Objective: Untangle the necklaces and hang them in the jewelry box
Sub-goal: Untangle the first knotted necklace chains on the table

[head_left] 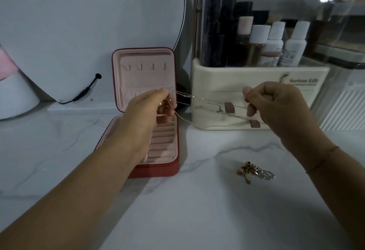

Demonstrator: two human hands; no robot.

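Necklaces, thin silver chains, are held stretched in the air between two hands, above the bench and in front of a cream cosmetics organiser at the far right. Several strands run side by side and appear to cross near the left end. A small pendant hangs on one of them near the middle.

The left hand is raised in front of the open jewelry box, its fingers closed in a pinch on the left ends of the chains. The right hand is held opposite, its fingers curled and pinching the right ends.

The box is red outside and pink inside. Its lid stands upright on the far side, and the row of small hooks in the lid is bare. A small heap of gold and silver jewellery lies on the bench near the right forearm.

The strands are judged not yet separated. If the hands are drawn further apart, a knot could be pulled tight and made harder to open, or a fine link could be snapped. If a pinch is loosened, a chain could be dropped beside the heap and tangled afresh.
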